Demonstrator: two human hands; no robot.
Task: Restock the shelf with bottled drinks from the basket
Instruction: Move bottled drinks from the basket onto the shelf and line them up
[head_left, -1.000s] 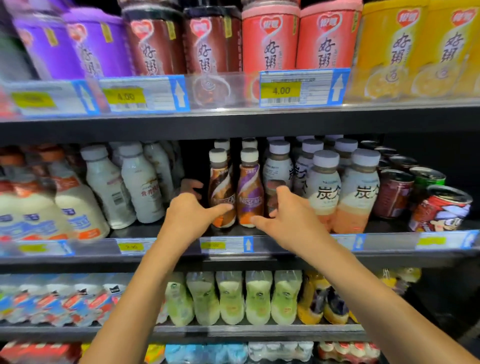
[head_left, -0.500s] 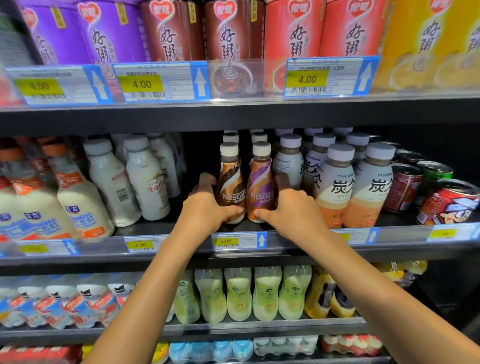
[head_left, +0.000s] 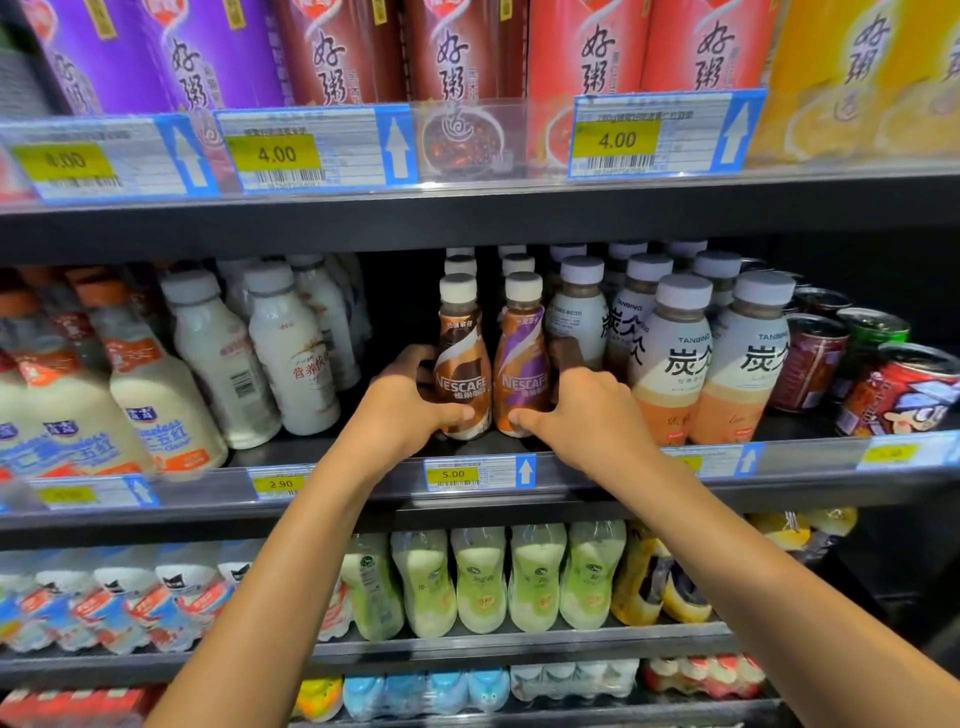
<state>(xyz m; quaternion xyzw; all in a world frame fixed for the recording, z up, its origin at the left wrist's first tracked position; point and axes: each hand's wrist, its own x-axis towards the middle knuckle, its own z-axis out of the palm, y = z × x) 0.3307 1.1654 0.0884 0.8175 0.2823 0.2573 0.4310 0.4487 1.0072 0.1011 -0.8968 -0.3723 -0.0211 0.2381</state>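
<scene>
The left hand (head_left: 408, 413) grips a brown-labelled plastic coffee bottle (head_left: 461, 371) with a white cap, thumb across its front. The right hand (head_left: 589, 415) grips a purple-labelled plastic coffee bottle (head_left: 522, 376) in the same way. Both bottles stand upright at the front of the dark middle shelf (head_left: 467, 506), side by side and perhaps touching.

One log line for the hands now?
left hand grips brown-label Nescafe bottle | right hand grips purple-label Nescafe bottle | both upright on black shelf
</scene>
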